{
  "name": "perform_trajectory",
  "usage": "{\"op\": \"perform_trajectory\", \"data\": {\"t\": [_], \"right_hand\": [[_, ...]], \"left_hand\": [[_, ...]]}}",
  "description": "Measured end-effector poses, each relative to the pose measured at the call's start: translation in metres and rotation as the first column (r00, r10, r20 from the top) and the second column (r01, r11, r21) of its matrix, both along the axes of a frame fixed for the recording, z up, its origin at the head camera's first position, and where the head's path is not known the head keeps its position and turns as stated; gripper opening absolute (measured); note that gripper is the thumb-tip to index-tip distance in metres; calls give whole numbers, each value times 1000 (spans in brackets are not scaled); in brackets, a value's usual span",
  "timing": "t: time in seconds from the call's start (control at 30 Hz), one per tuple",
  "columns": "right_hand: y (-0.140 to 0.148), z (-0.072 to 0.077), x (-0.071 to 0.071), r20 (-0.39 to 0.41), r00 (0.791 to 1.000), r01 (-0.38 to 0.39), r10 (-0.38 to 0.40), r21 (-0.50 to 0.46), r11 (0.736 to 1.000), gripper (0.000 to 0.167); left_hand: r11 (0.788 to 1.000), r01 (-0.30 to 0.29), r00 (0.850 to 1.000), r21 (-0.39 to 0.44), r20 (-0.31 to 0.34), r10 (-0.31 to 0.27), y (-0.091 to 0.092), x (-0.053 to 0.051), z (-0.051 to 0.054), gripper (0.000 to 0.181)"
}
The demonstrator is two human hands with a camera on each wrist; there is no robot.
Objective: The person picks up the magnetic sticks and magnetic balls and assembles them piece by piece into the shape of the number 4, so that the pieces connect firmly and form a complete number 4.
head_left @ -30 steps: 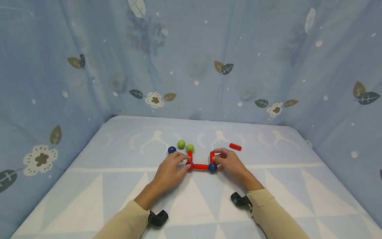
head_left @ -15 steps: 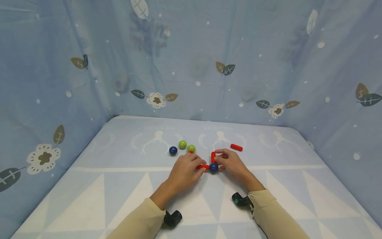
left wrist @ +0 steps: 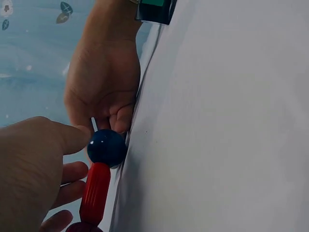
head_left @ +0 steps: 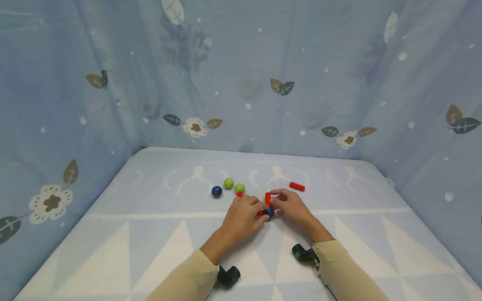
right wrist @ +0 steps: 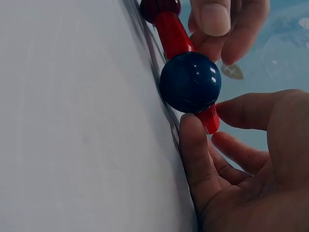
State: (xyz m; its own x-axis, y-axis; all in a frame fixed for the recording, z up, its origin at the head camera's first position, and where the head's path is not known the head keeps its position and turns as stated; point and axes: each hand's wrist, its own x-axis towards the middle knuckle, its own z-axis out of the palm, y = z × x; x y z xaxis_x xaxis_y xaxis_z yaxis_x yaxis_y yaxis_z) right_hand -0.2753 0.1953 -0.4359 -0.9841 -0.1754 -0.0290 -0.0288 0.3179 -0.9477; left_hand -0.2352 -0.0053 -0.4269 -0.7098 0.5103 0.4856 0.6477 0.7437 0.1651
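My left hand reaches in from the left, its thumb at the blue ball and its fingers curled about the ball and the end of a red rod. This rod links the blue ball to a dark red ball, which the left hand hides in the head view. With my right hand I pinch another red rod that runs back from the blue ball. Behind my left hand, the tip of a further red rod meets a green ball.
A second green ball and a loose blue ball lie at the back left. Farther right rests a loose red rod. A patterned cloth covers the table, and a blue curtain rises behind it.
My left hand has moved right, from the dark red ball along the front rod to the blue ball. The right hand has kept its place at the other rod.
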Motion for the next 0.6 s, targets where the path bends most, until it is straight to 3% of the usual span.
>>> {"op": "perform_trajectory", "data": {"t": [0.43, 0.6], "right_hand": [[1, 0, 1, 14, 1000, -12, 12, -29, 1000, 39], [1, 1, 2, 22, 1000, 3, -2, -37, 999, 37]], "left_hand": [[998, -7, 1000, -58, 12, 7, -2, -4, -10, 36], [995, 17, 1000, -96, 13, -15, 1, -5, -10, 36]]}}
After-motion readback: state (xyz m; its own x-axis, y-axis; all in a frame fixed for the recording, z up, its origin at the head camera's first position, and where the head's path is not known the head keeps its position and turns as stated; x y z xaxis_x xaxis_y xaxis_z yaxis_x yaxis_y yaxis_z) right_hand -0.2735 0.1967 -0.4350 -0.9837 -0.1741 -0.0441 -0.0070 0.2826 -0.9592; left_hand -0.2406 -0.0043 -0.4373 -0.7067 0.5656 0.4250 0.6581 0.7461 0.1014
